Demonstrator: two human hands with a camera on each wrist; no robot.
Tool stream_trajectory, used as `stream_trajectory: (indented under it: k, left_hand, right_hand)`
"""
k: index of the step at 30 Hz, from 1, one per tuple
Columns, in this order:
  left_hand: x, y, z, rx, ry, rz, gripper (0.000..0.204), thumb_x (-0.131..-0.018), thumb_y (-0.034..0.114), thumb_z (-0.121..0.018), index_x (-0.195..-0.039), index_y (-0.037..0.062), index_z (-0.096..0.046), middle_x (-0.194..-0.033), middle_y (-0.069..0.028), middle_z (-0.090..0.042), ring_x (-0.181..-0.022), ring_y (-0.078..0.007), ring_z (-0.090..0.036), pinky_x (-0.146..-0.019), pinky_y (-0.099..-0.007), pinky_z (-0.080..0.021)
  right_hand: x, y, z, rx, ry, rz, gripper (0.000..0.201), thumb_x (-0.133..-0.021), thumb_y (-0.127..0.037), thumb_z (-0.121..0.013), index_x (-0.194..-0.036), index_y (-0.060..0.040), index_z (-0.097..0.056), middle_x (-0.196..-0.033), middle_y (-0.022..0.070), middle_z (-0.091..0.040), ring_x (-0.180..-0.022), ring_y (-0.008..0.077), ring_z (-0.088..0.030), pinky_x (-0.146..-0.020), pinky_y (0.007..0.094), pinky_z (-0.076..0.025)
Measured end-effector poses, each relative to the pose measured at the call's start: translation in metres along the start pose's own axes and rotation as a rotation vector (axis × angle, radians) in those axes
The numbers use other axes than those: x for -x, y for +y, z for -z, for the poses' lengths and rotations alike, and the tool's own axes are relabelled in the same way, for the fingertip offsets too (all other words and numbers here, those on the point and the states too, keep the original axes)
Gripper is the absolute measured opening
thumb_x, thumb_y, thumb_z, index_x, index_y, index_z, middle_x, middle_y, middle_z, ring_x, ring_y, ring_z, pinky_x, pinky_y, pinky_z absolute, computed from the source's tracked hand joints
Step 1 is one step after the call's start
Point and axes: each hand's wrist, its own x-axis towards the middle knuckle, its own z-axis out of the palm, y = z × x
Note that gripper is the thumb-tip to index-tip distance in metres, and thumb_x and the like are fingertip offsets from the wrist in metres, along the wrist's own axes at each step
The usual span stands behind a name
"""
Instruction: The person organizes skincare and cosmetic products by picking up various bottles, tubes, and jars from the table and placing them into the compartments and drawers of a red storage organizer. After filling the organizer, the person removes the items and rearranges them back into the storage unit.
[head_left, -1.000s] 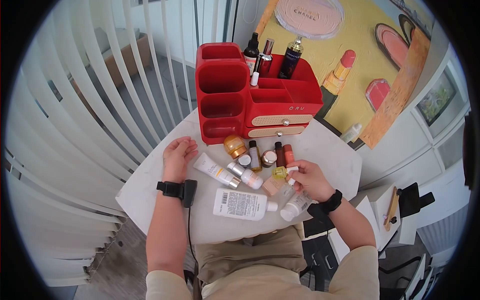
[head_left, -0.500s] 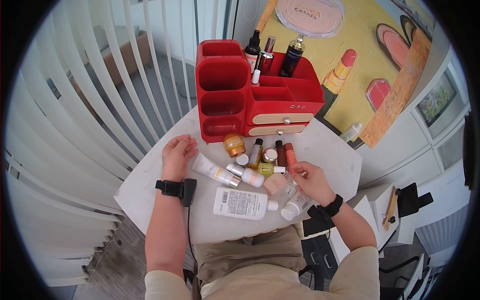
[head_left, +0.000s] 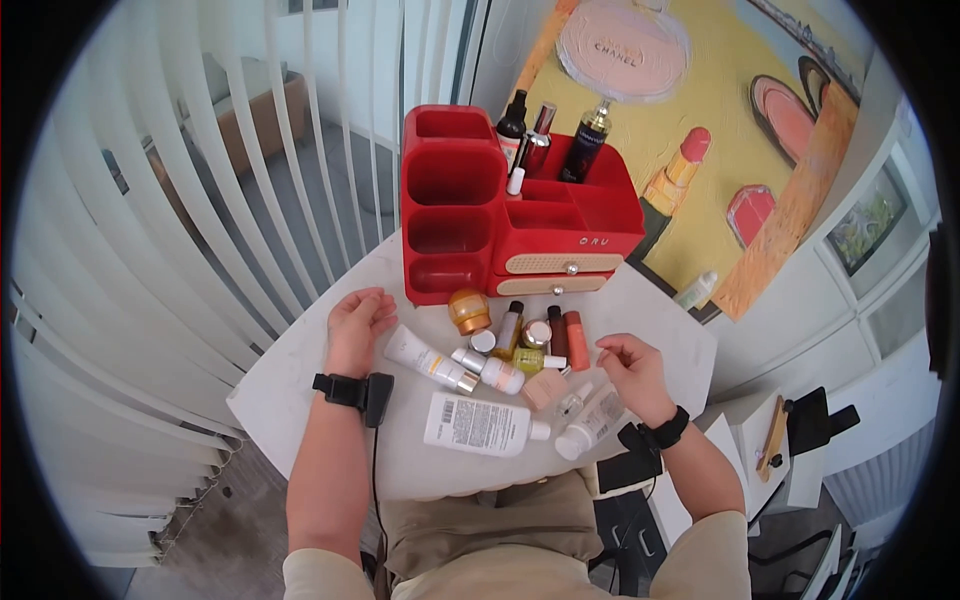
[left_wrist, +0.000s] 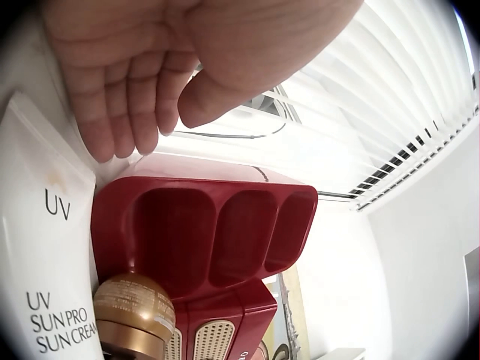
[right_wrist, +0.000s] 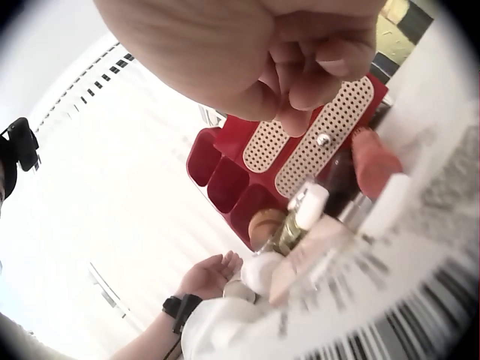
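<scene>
My left hand [head_left: 357, 325] rests loosely curled on the left of the table, beside a white sun cream tube [left_wrist: 52, 247]. It holds nothing. To the right, my right hand [head_left: 635, 378] hovers with fingers bent loosely and nothing between them. Nearest to it are a coral tube [head_left: 576, 342], a clear bottle [head_left: 571, 404] and a white bottle [head_left: 592, 422]. A small yellow-green bottle with a white cap [head_left: 528, 360] lies amid the cluster, by a pinkish box-shaped bottle [head_left: 545, 388]. A large white bottle [head_left: 480, 424] lies on its side near the table's front edge.
Behind the cosmetics stands a red organizer [head_left: 450, 215] with open compartments, two drawers and several upright bottles. An amber jar [head_left: 468, 311] sits at its foot. Vertical blinds [head_left: 200, 200] hang on the left; a painting [head_left: 640, 130] leans behind on the right.
My right hand has let go of the yellow-green bottle, which now lies among the others, and has drawn back to the right. The left hand has stayed in place on the table.
</scene>
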Motion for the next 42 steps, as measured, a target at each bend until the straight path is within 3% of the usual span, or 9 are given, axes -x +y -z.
stream_trajectory:
  k: [8,11,13,20,29,31,38,40,42]
  left_hand:
    - [0.0,0.0,-0.001,0.003,0.009,0.002,0.019,-0.094,0.011,-0.056,-0.108,-0.001,-0.059,-0.097,-0.0107,-0.065,-0.09,-0.0206,-0.065,-0.082,-0.0337,-0.054]
    - [0.001,0.001,-0.002,0.003,0.016,0.008,0.018,-0.094,0.012,-0.057,-0.106,-0.0008,-0.059,-0.096,-0.01,-0.065,-0.089,-0.02,-0.065,-0.082,-0.0334,-0.054]
    - [-0.001,0.0,0.0,0.01,0.006,0.014,0.02,-0.094,0.011,-0.055,-0.109,-0.0021,-0.059,-0.098,-0.0112,-0.065,-0.09,-0.0192,-0.065,-0.08,-0.0306,-0.056]
    - [-0.001,0.0,-0.001,0.023,0.019,0.031,0.016,-0.094,0.012,-0.057,-0.105,0.0005,-0.06,-0.095,-0.0098,-0.066,-0.087,-0.0187,-0.065,-0.078,-0.0312,-0.055]
    - [0.001,0.002,-0.002,0.01,0.019,0.033,0.019,-0.094,0.011,-0.055,-0.107,-0.0014,-0.06,-0.097,-0.0108,-0.066,-0.089,-0.0195,-0.065,-0.079,-0.0317,-0.055]
    - [0.001,0.002,-0.004,0.009,0.022,0.037,0.018,-0.094,0.011,-0.055,-0.107,-0.0002,-0.059,-0.096,-0.0102,-0.066,-0.088,-0.0195,-0.065,-0.079,-0.0321,-0.055]
    - [-0.002,-0.002,0.0,0.025,0.012,0.037,0.017,-0.094,0.011,-0.054,-0.107,0.0004,-0.059,-0.095,-0.0095,-0.066,-0.089,-0.0197,-0.065,-0.08,-0.0324,-0.054]
    - [-0.001,0.0,-0.001,0.023,0.012,0.025,0.017,-0.094,0.011,-0.054,-0.107,0.0004,-0.059,-0.095,-0.0097,-0.066,-0.089,-0.0198,-0.065,-0.08,-0.0327,-0.054]
    - [-0.003,-0.001,-0.001,0.022,0.007,0.028,0.017,-0.094,0.011,-0.054,-0.107,0.0001,-0.059,-0.095,-0.0101,-0.066,-0.089,-0.0201,-0.065,-0.08,-0.0329,-0.054]
  right_hand:
    - [-0.121,-0.067,0.026,0.065,0.21,0.245,0.024,-0.091,-0.006,-0.061,-0.115,0.0004,-0.061,-0.085,0.0003,-0.064,-0.073,0.0046,-0.058,-0.059,0.0207,-0.046]
    - [-0.182,-0.08,0.035,0.247,0.319,0.326,0.036,-0.086,-0.013,-0.068,-0.117,0.0027,-0.06,-0.089,0.0075,-0.068,-0.077,0.0131,-0.064,-0.069,0.0254,-0.051]
    - [-0.198,-0.107,0.026,0.175,0.354,0.137,0.048,-0.082,-0.019,-0.071,-0.122,0.0046,-0.057,-0.094,0.0129,-0.068,-0.082,0.0195,-0.066,-0.074,0.0286,-0.052]
    - [-0.275,-0.093,0.015,0.352,0.362,0.172,0.064,-0.074,-0.035,-0.076,-0.119,0.0072,-0.058,-0.1,0.0169,-0.069,-0.087,0.0268,-0.068,-0.079,0.0351,-0.052]
    - [-0.276,-0.096,0.006,0.451,0.483,0.168,0.053,-0.073,-0.038,-0.075,-0.1,0.0057,-0.064,-0.09,0.0219,-0.069,-0.086,0.034,-0.068,-0.077,0.0399,-0.052]
    - [-0.269,-0.102,0.01,0.362,0.598,0.295,0.052,-0.073,-0.039,-0.075,-0.096,0.0064,-0.064,-0.088,0.024,-0.069,-0.086,0.0364,-0.068,-0.077,0.0407,-0.051]
    - [-0.195,-0.141,0.063,-0.177,0.566,0.296,0.034,-0.085,-0.027,-0.071,-0.1,0.0021,-0.062,-0.085,0.0047,-0.064,-0.073,0.0116,-0.058,-0.064,0.0264,-0.046]
    - [-0.155,-0.132,0.08,-0.079,0.466,0.181,0.036,-0.089,-0.032,-0.066,-0.11,-0.0033,-0.061,-0.097,0.0018,-0.064,-0.084,0.0111,-0.06,-0.07,0.0269,-0.048]
    - [-0.109,-0.122,0.082,0.004,0.379,0.045,0.035,-0.09,-0.033,-0.064,-0.108,-0.0031,-0.062,-0.092,0.0018,-0.065,-0.081,0.0108,-0.061,-0.065,0.0264,-0.049]
